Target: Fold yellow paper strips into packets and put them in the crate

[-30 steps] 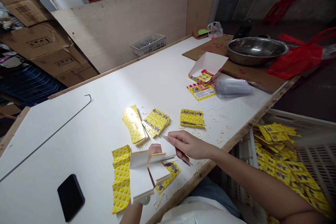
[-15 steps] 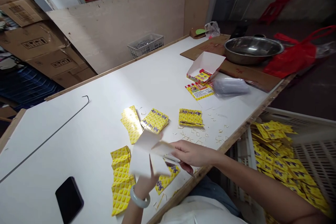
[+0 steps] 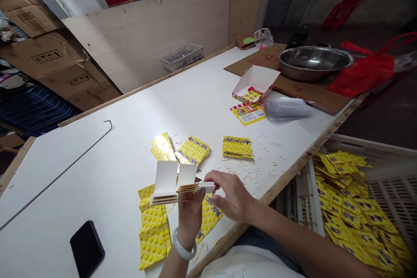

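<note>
My left hand (image 3: 190,213), with a pale bangle on its wrist, is closed on a stack of creased cards (image 3: 167,176), blank white faces up and edges fanned. My right hand (image 3: 233,195) pinches the right end of that stack between thumb and fingers. Whether it also holds a thin tool cannot be made out. Under the hands lie a yellow patterned card strip (image 3: 152,239) and another yellow printed card (image 3: 210,219), partly hidden. Just beyond are a glossy yellow stack (image 3: 163,145), a fanned yellow stack (image 3: 193,150) and a further yellow stack (image 3: 237,147).
A phone (image 3: 87,249) and a long bent metal rod (image 3: 65,169) lie on the left. Paper scraps (image 3: 246,168) litter the right side. Farther back are an opened box (image 3: 257,82), clear plastic sleeves (image 3: 286,108) and a steel basin (image 3: 314,63). A crate (image 3: 342,143) of yellow packets stands at right.
The cards have been turned and raised in my left hand, their edges now towards me. My right hand has shifted its grip to their right end; the slim pointed thing seen there earlier is no longer clear.
</note>
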Available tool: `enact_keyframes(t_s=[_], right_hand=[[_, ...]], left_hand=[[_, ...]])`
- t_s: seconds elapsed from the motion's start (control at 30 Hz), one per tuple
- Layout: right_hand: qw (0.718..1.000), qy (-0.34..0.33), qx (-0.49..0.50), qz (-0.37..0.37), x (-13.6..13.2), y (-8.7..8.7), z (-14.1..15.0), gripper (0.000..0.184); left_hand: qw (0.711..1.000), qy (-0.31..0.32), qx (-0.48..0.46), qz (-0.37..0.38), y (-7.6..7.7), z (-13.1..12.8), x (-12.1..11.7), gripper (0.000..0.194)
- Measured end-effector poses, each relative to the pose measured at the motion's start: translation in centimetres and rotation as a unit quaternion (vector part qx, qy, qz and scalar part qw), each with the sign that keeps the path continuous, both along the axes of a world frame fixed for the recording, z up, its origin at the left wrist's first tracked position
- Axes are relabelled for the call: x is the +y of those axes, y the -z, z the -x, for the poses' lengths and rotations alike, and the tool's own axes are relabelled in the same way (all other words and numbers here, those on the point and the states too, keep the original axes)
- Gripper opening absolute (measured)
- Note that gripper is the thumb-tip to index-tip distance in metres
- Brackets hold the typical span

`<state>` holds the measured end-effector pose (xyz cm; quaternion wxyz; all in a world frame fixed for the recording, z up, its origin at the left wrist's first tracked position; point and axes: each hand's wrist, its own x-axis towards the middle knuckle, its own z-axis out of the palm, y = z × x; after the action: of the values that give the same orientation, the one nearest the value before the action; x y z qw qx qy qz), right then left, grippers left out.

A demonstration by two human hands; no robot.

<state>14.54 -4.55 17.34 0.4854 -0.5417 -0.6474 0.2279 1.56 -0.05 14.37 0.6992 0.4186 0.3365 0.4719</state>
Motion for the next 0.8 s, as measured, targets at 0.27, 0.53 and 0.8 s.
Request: enact_keyframes(t_s=[0.27,0.53,0.8], right_hand=[[0.990,0.054,0.127,0.015,0.0,1.3,0.4,0.033],[0.990,0.003,0.104,0.099,-0.6,0.5,-2.2,0.041],[0.954,-0.070,0.225,0.186,-0.7,0.9,-3.6,0.039]], left_hand=[[0.990,0.100,-0.093,-0.040,1.1,-0.3,0.6,0.050],[0.961,0.243,0.089,-0.091,0.1,3.9,4.5,0.045],[0.930,0.164,0.184,-0.272,-3.0,5.7,6.0,0.057]])
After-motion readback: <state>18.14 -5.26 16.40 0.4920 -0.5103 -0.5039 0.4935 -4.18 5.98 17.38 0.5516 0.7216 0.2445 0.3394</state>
